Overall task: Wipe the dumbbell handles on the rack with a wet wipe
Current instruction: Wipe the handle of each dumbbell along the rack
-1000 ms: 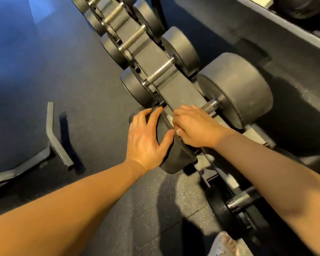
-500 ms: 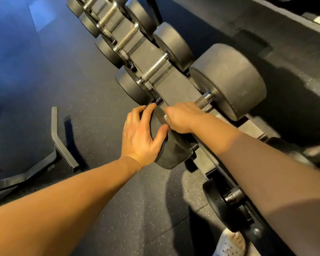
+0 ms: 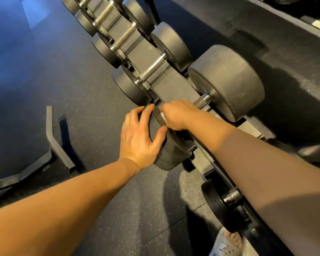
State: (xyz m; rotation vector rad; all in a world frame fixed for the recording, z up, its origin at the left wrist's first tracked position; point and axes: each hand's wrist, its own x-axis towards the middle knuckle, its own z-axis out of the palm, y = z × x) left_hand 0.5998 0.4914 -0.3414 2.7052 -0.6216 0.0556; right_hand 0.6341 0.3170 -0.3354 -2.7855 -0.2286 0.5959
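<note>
Rubber floor [image 3: 137,209], dark and speckled, lies nearest, with a pale sandal [image 3: 227,244] at the bottom edge and a small dumbbell [image 3: 229,197] on a low tier just beyond it. Farther up, the left hand [image 3: 140,137] grips the near head [image 3: 166,154] of the large dumbbell, fingers curved over its rim and thumb pressed on its inner face. Beside it, the right hand [image 3: 179,115] curls down around the handle [image 3: 201,101], pinching a white wet wipe [image 3: 163,115] against the bar. This dumbbell lies across the rack [image 3: 166,85], its long axis running from the near left to the far right, ending in the far head [image 3: 229,80]. Smaller dumbbells [image 3: 152,68] lie parallel behind it, receding along the rack.
</note>
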